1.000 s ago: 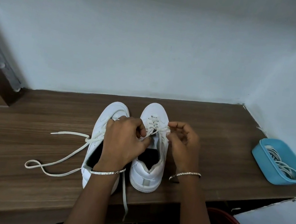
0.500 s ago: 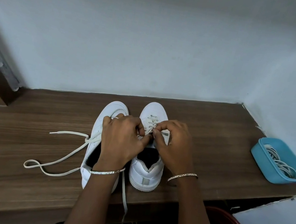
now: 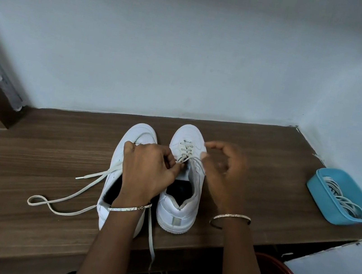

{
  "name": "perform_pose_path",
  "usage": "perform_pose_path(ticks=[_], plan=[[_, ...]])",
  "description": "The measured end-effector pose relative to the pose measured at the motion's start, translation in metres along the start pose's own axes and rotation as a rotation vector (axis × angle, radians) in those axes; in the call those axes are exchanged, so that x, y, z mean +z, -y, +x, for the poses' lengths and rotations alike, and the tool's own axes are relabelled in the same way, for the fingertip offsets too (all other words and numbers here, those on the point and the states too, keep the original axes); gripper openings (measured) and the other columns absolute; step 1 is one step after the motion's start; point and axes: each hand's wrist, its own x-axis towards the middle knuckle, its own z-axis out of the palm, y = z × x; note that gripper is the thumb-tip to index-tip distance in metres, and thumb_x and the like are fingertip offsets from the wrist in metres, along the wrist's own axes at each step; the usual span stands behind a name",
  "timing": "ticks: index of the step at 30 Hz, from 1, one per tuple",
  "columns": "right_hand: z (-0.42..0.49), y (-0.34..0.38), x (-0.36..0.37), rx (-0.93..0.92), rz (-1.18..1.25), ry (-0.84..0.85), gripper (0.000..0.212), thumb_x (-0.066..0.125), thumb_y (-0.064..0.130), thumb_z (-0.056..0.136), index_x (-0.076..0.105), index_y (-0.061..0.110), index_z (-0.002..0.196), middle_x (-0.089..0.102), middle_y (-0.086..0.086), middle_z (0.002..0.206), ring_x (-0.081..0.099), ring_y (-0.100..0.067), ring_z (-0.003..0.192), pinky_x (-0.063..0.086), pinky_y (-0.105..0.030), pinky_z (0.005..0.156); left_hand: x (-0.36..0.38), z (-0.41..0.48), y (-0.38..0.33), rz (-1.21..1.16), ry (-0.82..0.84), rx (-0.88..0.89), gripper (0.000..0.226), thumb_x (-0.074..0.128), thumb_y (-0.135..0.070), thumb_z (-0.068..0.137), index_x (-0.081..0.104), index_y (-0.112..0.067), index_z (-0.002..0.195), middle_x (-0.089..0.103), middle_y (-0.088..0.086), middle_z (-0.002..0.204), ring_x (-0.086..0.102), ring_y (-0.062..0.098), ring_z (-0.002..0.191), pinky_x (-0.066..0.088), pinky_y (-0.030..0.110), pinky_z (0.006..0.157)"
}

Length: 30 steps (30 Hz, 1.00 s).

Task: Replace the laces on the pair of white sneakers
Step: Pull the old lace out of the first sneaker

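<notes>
The left hand (image 3: 146,171) pinches the lace (image 3: 183,153) in its fingers at the sneaker (image 3: 175,216) on the counter (image 3: 31,148). The right hand (image 3: 222,167) is blurred, so I cannot tell its grip. This looks like unlacing, and the next move calls for drawing the strand clear of its eyelet.

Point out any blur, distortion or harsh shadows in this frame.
Head view: the right hand is smeared by motion blur, its grip unreadable; the left hand, pinching the lace, is sharp; wide-angle distortion skews the table edges; light is soft and dim, shadows faint, no glare.
</notes>
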Motion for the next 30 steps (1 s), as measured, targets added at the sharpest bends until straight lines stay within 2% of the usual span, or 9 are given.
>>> perform_pose_path(ticks=[3, 10, 14, 16, 19, 21, 24, 27, 30], plan=[[-0.007, 0.004, 0.014, -0.216, -0.227, 0.136, 0.016, 0.066, 0.029, 0.076, 0.073, 0.029, 0.091, 0.066, 0.016, 0.101, 0.057, -0.014, 0.106, 0.047, -0.039, 0.088, -0.001, 0.001, 0.001, 0.012, 0.001, 0.008, 0.029, 0.070, -0.050, 0.080, 0.066, -0.027, 0.063, 0.064, -0.012, 0.059, 0.062, 0.012, 0.069, 0.016, 0.030, 0.079], [-0.007, -0.002, 0.020, -0.208, -0.251, 0.069, 0.002, 0.073, 0.029, 0.078, 0.072, 0.027, 0.077, 0.071, 0.016, 0.087, 0.061, -0.014, 0.096, 0.050, -0.042, 0.080, 0.001, 0.001, 0.003, 0.020, 0.009, 0.028, 0.030, 0.068, -0.048, 0.083, 0.063, -0.027, 0.063, 0.061, -0.012, 0.058, 0.059, 0.011, 0.069, 0.017, 0.032, 0.078], [0.001, 0.004, 0.013, 0.298, 0.294, -0.177, 0.016, 0.076, 0.006, 0.081, 0.067, 0.014, 0.071, 0.070, 0.008, 0.069, 0.065, -0.006, 0.071, 0.052, -0.025, 0.067, 0.002, -0.001, 0.003, 0.043, -0.004, 0.051, 0.029, 0.068, -0.045, 0.081, 0.059, -0.028, 0.060, 0.059, -0.013, 0.056, 0.058, 0.012, 0.068, 0.014, 0.033, 0.075], [0.007, -0.005, 0.002, 0.539, 0.495, -0.354, 0.019, 0.074, 0.002, 0.081, 0.063, 0.012, 0.069, 0.066, 0.000, 0.067, 0.060, -0.010, 0.065, 0.049, -0.029, 0.064, 0.003, -0.001, 0.003, 0.050, -0.014, 0.057, 0.029, 0.068, -0.046, 0.080, 0.058, -0.029, 0.059, 0.058, -0.013, 0.055, 0.057, 0.010, 0.068, 0.014, 0.033, 0.075], [0.008, -0.020, -0.008, 0.706, 0.407, -0.409, 0.014, 0.070, 0.001, 0.082, 0.065, 0.012, 0.077, 0.063, -0.002, 0.071, 0.057, -0.012, 0.066, 0.047, -0.033, 0.072, 0.004, 0.000, 0.003, 0.056, -0.010, 0.059, 0.029, 0.068, -0.047, 0.079, 0.057, -0.030, 0.058, 0.058, -0.013, 0.055, 0.057, 0.010, 0.068, 0.015, 0.033, 0.076], [0.006, -0.020, -0.007, 0.607, 0.291, -0.344, 0.017, 0.067, 0.001, 0.082, 0.068, 0.016, 0.088, 0.066, 0.001, 0.079, 0.061, -0.012, 0.072, 0.048, -0.029, 0.071, 0.004, 0.000, 0.002, 0.061, -0.009, 0.061, 0.031, 0.068, -0.046, 0.079, 0.056, -0.030, 0.056, 0.057, -0.013, 0.054, 0.056, 0.010, 0.068, 0.014, 0.033, 0.076], [0.004, -0.006, -0.004, 0.203, 0.099, -0.104, 0.030, 0.067, 0.015, 0.072, 0.072, 0.028, 0.098, 0.068, 0.011, 0.102, 0.061, -0.010, 0.100, 0.049, -0.024, 0.076, 0.004, 0.000, 0.002, 0.064, -0.003, 0.059, 0.028, 0.068, -0.045, 0.079, 0.059, -0.028, 0.058, 0.055, -0.014, 0.053, 0.053, 0.009, 0.066, 0.013, 0.033, 0.075], [-0.003, 0.002, 0.008, -0.112, -0.157, 0.098, 0.021, 0.067, 0.030, 0.072, 0.074, 0.032, 0.092, 0.065, 0.017, 0.106, 0.055, -0.010, 0.108, 0.045, -0.035, 0.089, 0.004, 0.001, 0.003, 0.081, 0.005, 0.067, 0.027, 0.067, -0.042, 0.079, 0.056, -0.029, 0.058, 0.050, -0.015, 0.051, 0.049, 0.008, 0.065, 0.012, 0.032, 0.075], [-0.008, 0.003, 0.019, -0.235, -0.370, 0.143, 0.015, 0.063, 0.032, 0.071, 0.070, 0.029, 0.084, 0.065, 0.016, 0.100, 0.053, -0.016, 0.107, 0.047, -0.045, 0.084, 0.003, 0.001, 0.003, 0.073, 0.003, 0.068, 0.027, 0.068, -0.039, 0.078, 0.053, -0.030, 0.057, 0.045, -0.016, 0.049, 0.045, 0.008, 0.063, 0.012, 0.032, 0.074]])
